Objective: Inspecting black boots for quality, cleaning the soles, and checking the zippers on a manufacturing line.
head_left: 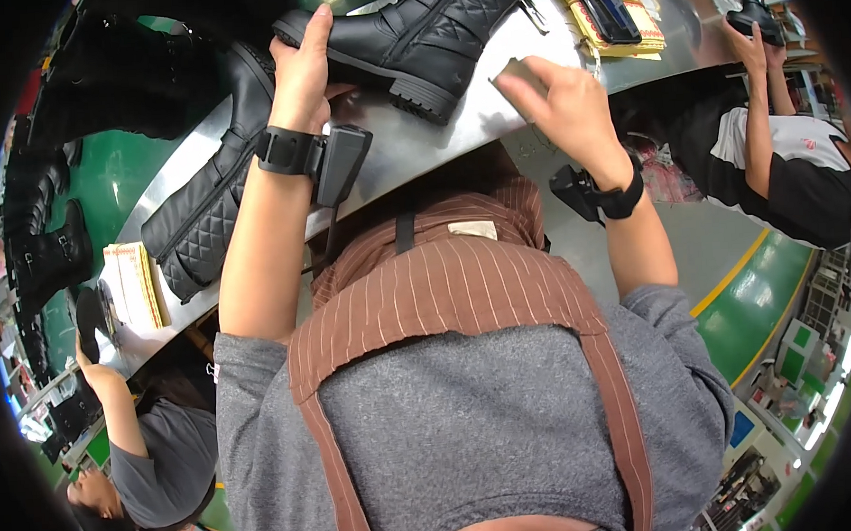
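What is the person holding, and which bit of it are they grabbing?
The left hand holds a black quilted boot by its toe end. I can't tell whether the right hand holds anything.

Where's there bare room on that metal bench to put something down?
The broadest bare patch of metal bench runs along its near edge, below the black boot held in the left hand. Another lies right of the upper yellow papers. It's crowded at left, where the lying boot and the lower paper stack sit.
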`<state>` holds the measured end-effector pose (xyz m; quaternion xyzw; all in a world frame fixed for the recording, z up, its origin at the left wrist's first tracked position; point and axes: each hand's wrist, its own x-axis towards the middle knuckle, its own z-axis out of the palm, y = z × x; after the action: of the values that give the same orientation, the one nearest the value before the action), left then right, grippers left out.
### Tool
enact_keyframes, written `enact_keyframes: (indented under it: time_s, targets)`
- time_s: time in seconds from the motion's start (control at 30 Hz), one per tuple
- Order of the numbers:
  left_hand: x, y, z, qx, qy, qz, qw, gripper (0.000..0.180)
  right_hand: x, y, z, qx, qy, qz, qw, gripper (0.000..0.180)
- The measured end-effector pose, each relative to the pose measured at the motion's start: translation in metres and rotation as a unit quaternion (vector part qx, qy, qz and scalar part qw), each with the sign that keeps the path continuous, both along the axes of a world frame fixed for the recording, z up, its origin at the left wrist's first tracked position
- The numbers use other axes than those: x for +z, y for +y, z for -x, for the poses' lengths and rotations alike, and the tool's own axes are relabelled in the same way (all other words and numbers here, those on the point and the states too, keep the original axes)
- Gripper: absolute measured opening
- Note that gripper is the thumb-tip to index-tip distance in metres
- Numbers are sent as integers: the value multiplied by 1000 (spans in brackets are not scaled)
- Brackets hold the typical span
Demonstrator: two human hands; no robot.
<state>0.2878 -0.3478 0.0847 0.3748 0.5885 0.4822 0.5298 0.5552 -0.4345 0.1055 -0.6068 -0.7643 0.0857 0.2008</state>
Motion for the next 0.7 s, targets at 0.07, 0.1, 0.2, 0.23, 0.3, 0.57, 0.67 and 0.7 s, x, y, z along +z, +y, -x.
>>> enact_keyframes:
  time_s: [0.07, 0.1, 0.2, 0.23, 0.3, 0.57, 0.67, 0.7]
  targets:
    - [0, -1, 0, -3, -5, 12, 1000, 76, 3, 6, 12, 3, 197, -42, 979, 35]
    - [1, 0, 1, -6, -1, 12, 1000, 76, 1, 12, 24, -10, 197, -26, 980, 35]
    - [0, -1, 2, -2, -3, 12, 1000, 77, -8, 21, 45, 24, 138, -83, 987, 34]
    - [0, 0, 2, 6, -1, 12, 1000, 76, -10, 19, 43, 6, 135, -96, 986, 34]
    - [-1, 0, 2, 3, 2, 7, 1000, 76, -12, 9, 26, 4, 76, -18, 997, 32]
    - [1, 1, 1, 2, 4, 19, 1000, 77, -5, 13, 26, -40, 157, -23, 986, 37]
    - [1, 0, 0, 5, 3, 13, 1000, 77, -8, 22, 43, 33, 124, -121, 984, 31]
    - [1, 1, -1, 10, 6, 19, 1000, 77, -9, 20, 41, 20, 122, -145, 982, 31]
